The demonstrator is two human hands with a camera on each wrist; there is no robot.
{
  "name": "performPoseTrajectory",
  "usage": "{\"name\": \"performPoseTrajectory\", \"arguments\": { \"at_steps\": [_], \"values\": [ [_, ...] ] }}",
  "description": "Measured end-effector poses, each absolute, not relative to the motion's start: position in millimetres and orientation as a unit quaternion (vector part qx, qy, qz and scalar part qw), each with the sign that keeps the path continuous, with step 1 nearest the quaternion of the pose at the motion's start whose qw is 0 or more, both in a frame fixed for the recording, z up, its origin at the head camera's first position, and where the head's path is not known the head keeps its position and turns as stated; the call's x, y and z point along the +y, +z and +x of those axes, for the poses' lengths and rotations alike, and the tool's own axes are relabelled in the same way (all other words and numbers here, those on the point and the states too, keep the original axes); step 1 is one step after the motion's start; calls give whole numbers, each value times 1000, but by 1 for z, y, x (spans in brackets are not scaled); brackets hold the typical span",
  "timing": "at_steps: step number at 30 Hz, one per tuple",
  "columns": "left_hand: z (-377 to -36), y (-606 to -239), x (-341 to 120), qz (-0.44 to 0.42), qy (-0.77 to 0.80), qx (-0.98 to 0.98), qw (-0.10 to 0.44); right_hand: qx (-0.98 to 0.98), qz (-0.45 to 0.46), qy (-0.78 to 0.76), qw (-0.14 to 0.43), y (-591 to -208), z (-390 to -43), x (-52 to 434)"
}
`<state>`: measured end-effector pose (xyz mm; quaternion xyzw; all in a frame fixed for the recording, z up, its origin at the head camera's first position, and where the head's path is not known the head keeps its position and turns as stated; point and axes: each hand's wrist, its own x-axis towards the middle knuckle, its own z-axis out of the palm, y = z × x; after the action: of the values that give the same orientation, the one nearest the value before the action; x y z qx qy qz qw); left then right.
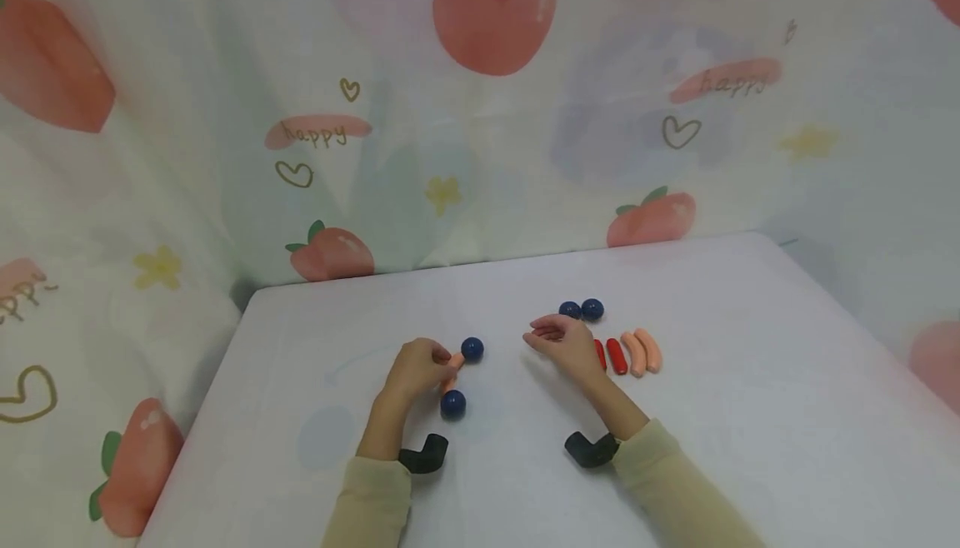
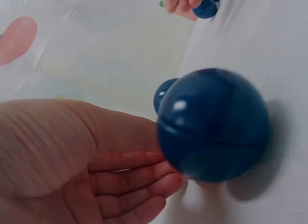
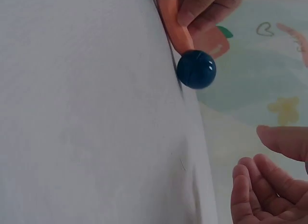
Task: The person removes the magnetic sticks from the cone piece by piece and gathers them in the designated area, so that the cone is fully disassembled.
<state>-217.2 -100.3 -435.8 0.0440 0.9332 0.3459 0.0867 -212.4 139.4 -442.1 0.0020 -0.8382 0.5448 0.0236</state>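
Note:
In the head view my left hand (image 1: 414, 369) pinches a curved orange rod (image 3: 174, 24) between thumb and fingers. The rod has a blue ball at each end: a farther one (image 1: 472, 350) and a nearer one (image 1: 453, 405). The nearer ball (image 2: 214, 127) looms large in the left wrist view and hides part of the rod and fingertips. My right hand (image 1: 568, 350) hovers over the table to the right, its thumb and loosely bent fingers apart with nothing between them. Beyond it sit two blue balls (image 1: 592, 309), one partly covered by the hand.
Just right of my right hand lie short red rods (image 1: 617, 356), one partly hidden, and two curved orange rods (image 1: 649, 351). Everything stands on a white-covered table (image 1: 750, 448). A fruit-printed cloth (image 1: 517, 156) hangs behind it. Dark wrist mounts (image 1: 426, 455) show under both forearms.

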Motion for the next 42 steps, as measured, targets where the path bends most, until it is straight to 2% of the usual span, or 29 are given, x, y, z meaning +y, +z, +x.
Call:
{"name": "performPoseTrajectory", "arguments": {
  "at_steps": [8, 12, 24, 32, 36, 42],
  "values": [
    [-218, -442, -88, 44, 385, 916, 103, -832, 62, 548, -63, -454, -221, 114],
    [-218, -445, -86, 54, 398, 910, 100, -832, 105, 539, -80, -459, -224, 109],
    [-219, -449, -89, 80, 406, 907, 77, -843, 173, 506, -50, -463, -230, 99],
    [-218, -447, -87, 69, 389, 916, 67, -848, 96, 519, -45, -456, -232, 110],
    [-217, -448, -88, 57, 387, 918, 67, -856, 96, 505, -52, -448, -231, 121],
    [-217, -448, -87, 67, 399, 912, 71, -859, 81, 505, -16, -432, -229, 157]
  ]
}}
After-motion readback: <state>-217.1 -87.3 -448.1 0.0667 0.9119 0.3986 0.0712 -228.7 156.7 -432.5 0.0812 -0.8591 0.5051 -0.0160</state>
